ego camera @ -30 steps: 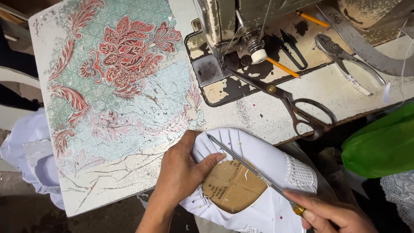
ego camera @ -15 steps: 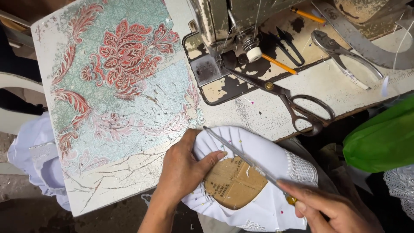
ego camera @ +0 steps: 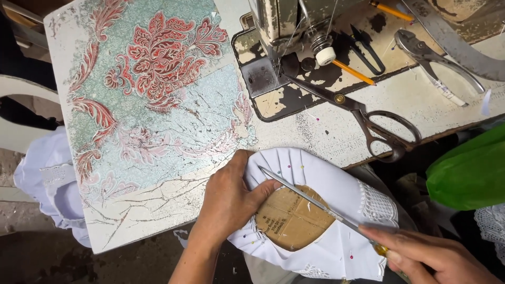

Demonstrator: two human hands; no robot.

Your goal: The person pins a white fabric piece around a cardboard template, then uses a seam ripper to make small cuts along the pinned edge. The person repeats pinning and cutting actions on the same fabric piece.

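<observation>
white cloth (ego camera: 336, 184) lies under left hand (ego camera: 229, 202) fingers (ego camera: 265, 188), pinned around cardboard (ego camera: 292, 221).

A worn bench (ego camera: 326, 131) with cracked, off-white paint fills most of the view. Its left part is covered by a pale green sheet with a red floral pattern (ego camera: 158, 94), cracked and peeling toward the near edge. Below the bench's left side lies a dark, dusty concrete floor (ego camera: 47, 260). A curved white chair frame (ego camera: 21, 113) stands at the far left. Light is soft and even.
</observation>
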